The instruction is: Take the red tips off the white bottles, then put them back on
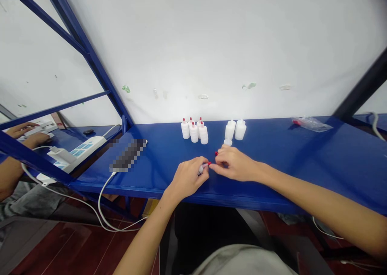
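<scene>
My left hand [189, 177] is closed round a small white bottle [201, 168] held on its side over the blue table [302, 158]. My right hand [234, 163] pinches a small red cap [209, 163] at the bottle's mouth. Another red cap [216, 153] lies just behind my right hand. Several capped white bottles [194, 130] stand in a group at the back of the table. To their right stand two uncapped white bottles [235, 129], with a smaller one [227, 142] in front of them.
A phone [128, 155] on a white cable lies left of my hands. A clear plastic bag [311, 123] lies at the back right. A white power strip [77, 152] sits on the left table, where another person's hands [27, 134] are at work. Blue frame bars [90, 57] slant at left.
</scene>
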`<action>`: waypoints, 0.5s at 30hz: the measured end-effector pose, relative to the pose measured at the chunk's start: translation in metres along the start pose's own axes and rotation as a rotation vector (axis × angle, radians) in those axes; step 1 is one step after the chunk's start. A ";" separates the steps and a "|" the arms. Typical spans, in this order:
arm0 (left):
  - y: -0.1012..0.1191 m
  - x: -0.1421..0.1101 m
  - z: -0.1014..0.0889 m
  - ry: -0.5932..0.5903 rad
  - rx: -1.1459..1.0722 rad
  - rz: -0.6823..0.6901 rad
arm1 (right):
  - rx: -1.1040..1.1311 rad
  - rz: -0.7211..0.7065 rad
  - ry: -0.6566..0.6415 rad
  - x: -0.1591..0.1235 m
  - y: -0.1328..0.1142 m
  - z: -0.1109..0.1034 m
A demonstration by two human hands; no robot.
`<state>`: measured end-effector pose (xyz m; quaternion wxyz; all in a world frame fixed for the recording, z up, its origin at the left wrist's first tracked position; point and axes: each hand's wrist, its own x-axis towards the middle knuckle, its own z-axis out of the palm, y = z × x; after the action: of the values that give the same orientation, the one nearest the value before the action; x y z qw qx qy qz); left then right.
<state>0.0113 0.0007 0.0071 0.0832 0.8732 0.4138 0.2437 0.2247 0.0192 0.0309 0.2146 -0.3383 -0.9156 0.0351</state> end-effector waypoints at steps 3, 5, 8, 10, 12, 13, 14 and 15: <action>0.000 -0.001 -0.003 -0.020 -0.057 0.032 | -0.016 -0.012 -0.078 -0.002 -0.007 0.005; 0.000 -0.002 -0.003 -0.025 -0.071 0.042 | -0.137 -0.064 -0.074 -0.002 -0.006 0.005; 0.000 -0.002 -0.003 -0.034 -0.048 0.068 | -0.319 -0.220 -0.053 0.000 -0.004 0.006; 0.000 -0.002 -0.003 -0.044 -0.041 0.100 | -0.329 -0.307 -0.056 0.000 -0.005 0.008; -0.001 -0.002 -0.001 -0.045 -0.032 0.124 | -0.245 -0.312 -0.071 0.000 -0.006 0.010; -0.001 -0.003 -0.001 -0.039 -0.021 0.127 | -0.175 -0.284 -0.080 0.000 -0.006 0.011; -0.001 -0.003 0.000 -0.028 -0.007 0.123 | -0.093 -0.240 -0.090 0.000 -0.006 0.011; -0.002 -0.003 0.001 -0.012 0.005 0.111 | -0.006 -0.186 -0.096 0.000 -0.006 0.011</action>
<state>0.0090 -0.0001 0.0046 0.0700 0.8964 0.3648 0.2417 0.2170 0.0154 0.0223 0.1718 -0.2505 -0.9523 0.0283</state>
